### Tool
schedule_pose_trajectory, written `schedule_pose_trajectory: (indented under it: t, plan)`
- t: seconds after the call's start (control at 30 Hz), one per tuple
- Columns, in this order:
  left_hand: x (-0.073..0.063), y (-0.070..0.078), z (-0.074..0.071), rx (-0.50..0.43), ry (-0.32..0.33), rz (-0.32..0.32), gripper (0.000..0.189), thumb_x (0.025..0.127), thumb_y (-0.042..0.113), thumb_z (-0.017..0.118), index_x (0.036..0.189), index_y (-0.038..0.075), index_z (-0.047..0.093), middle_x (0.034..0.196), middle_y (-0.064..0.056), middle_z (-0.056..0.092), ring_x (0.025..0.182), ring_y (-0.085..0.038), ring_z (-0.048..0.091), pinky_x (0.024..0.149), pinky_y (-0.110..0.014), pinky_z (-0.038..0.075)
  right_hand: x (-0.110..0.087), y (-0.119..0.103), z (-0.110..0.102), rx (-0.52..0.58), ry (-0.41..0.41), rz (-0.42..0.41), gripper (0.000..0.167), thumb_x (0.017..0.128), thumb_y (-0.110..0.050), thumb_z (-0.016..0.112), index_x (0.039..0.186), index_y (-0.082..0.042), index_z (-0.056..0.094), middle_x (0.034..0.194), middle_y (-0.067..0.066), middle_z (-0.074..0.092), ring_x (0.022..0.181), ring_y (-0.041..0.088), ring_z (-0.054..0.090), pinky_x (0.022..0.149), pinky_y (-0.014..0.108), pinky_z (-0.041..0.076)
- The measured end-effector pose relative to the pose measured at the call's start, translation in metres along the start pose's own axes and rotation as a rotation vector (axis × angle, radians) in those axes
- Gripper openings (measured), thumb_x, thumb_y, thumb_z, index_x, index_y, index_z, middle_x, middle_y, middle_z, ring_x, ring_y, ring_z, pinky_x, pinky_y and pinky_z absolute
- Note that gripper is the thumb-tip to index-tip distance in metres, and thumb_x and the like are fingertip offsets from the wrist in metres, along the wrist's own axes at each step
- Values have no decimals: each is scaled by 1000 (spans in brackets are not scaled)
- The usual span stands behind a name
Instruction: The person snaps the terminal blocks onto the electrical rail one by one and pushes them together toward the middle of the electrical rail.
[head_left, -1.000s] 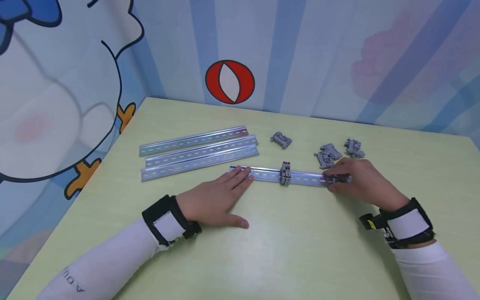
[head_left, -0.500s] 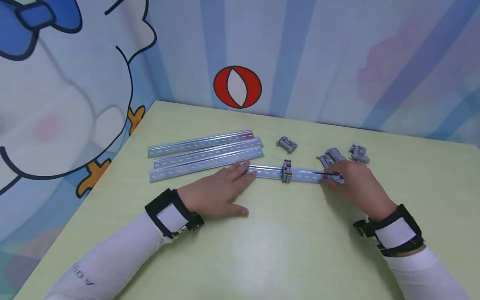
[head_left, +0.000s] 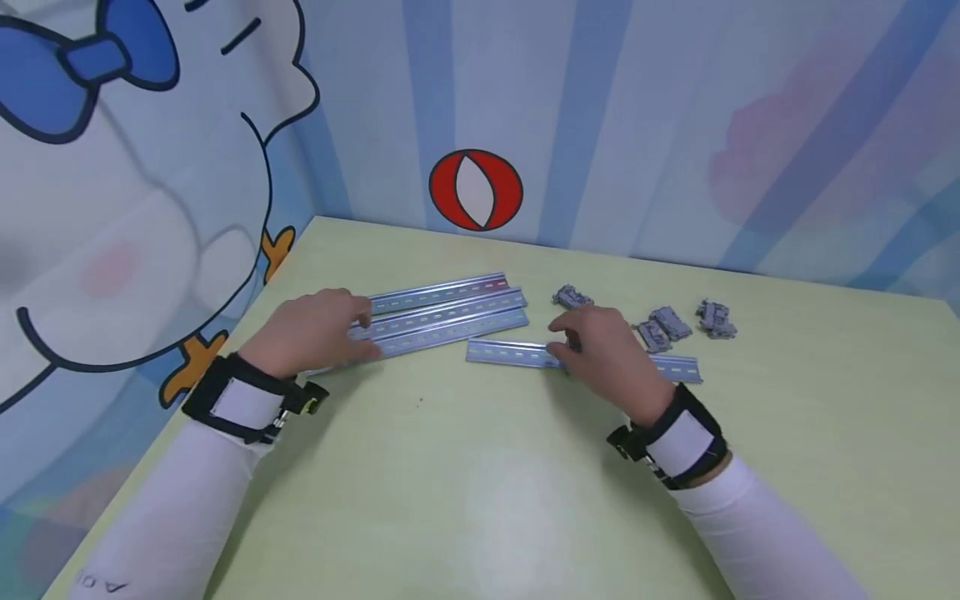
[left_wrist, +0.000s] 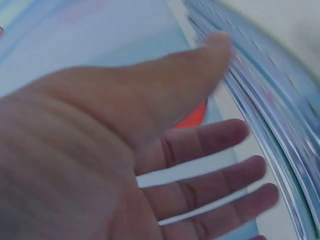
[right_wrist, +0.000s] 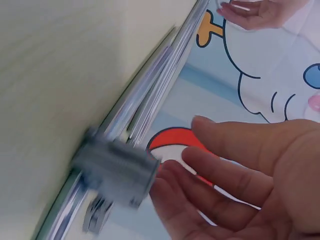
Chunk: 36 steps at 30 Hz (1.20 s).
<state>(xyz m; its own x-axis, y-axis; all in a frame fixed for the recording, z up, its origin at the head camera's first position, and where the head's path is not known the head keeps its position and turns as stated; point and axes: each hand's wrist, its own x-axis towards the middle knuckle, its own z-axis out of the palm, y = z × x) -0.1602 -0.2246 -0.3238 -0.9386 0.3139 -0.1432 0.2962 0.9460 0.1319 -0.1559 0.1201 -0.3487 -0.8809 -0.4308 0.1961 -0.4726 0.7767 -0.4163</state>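
The short slotted DIN rail (head_left: 510, 353) lies across the middle of the table, its centre hidden behind my right hand (head_left: 607, 354) in the head view. In the right wrist view a grey terminal block (right_wrist: 117, 167) sits on the rail, close to that hand's loosely bent fingers, and nothing is between thumb and fingers. My left hand (head_left: 311, 333) hovers by the left ends of several longer DIN rails (head_left: 457, 328), covering those ends. Seen from the left wrist, its fingers are spread and fairly straight, holding nothing, with the rails beyond the fingertips.
Loose grey terminal blocks lie behind the short rail: one (head_left: 572, 296) just beyond my right hand, a touching pair (head_left: 662, 328) and another group (head_left: 716, 319) farther right. A wall with painted cartoon figures (head_left: 477, 190) borders the table (head_left: 450, 500) at the back and left.
My left hand has left the short rail's left end and moved left to the longer rails. My right hand has come away from the short rail's right end and moved left to its middle.
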Motion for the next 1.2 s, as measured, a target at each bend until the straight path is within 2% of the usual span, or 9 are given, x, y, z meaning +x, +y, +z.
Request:
schedule_pose_trajectory:
  t: [0.1, 0.2, 0.4, 0.47, 0.6, 0.73, 0.93, 1.07, 1.2]
  plan:
    - [-5, -20, 3, -1, -24, -58, 35, 80, 38, 79, 90, 8, 65, 86, -6, 63, 69, -19, 54, 50, -29, 40, 18, -13, 9, -23, -63, 51, 29, 87, -12, 72, 111, 4, 71, 101, 16, 71, 83, 23, 59, 74, 38, 51]
    - [-9, -31, 8, 7, -10, -87, 34, 80, 35, 80, 88, 6, 63, 84, -7, 60, 68, -20, 53, 50, -29, 39, 33, -21, 15, -32, -123, 112, 35, 88, -13, 71, 117, 6, 67, 112, 19, 68, 91, 24, 59, 80, 39, 51]
    - [-19, -40, 20, -19, 63, -85, 34, 81, 29, 79, 98, 2, 66, 89, -10, 64, 68, -20, 55, 49, -29, 40, 49, -26, 29, -23, -194, 203, 31, 92, -14, 65, 114, 7, 64, 91, 15, 63, 80, 23, 55, 64, 32, 47]
    - [-22, -43, 23, -38, 86, -83, 34, 82, 28, 79, 100, 2, 66, 90, -11, 67, 67, -19, 56, 49, -28, 40, 53, -26, 33, -39, -210, 214, 34, 93, -15, 64, 118, 7, 61, 91, 14, 62, 80, 23, 54, 62, 32, 46]
    - [-29, -47, 30, -79, 120, -93, 34, 80, 28, 81, 99, 3, 67, 90, -12, 71, 68, -19, 60, 50, -28, 43, 60, -26, 39, -88, -227, 218, 46, 95, -19, 61, 133, 6, 52, 110, 20, 62, 94, 27, 56, 75, 36, 49]
    - [-35, -47, 37, -134, 132, -114, 35, 79, 25, 82, 101, 2, 67, 91, -13, 69, 71, -20, 61, 54, -30, 46, 62, -28, 42, -112, -215, 230, 50, 96, -22, 60, 138, 4, 49, 119, 24, 58, 102, 31, 55, 82, 42, 50]
    - [-37, -44, 40, -213, 147, -150, 42, 78, 20, 83, 109, -1, 62, 90, -16, 65, 70, -22, 59, 56, -30, 45, 61, -28, 45, -50, -221, 276, 68, 92, -29, 66, 147, 0, 37, 128, 27, 49, 112, 36, 48, 86, 47, 50]
    - [-39, -44, 40, -238, 146, -155, 40, 75, 18, 85, 101, 0, 62, 87, -14, 64, 68, -22, 57, 56, -30, 43, 63, -29, 45, 8, -242, 308, 77, 93, -29, 64, 152, 1, 24, 138, 30, 38, 122, 38, 41, 96, 49, 46]
    - [-40, -45, 39, -250, 138, -150, 33, 76, 18, 84, 93, 0, 62, 85, -13, 65, 68, -22, 57, 56, -29, 44, 66, -28, 43, 21, -256, 319, 70, 96, -25, 59, 147, 10, 27, 140, 32, 34, 127, 39, 39, 101, 48, 44]
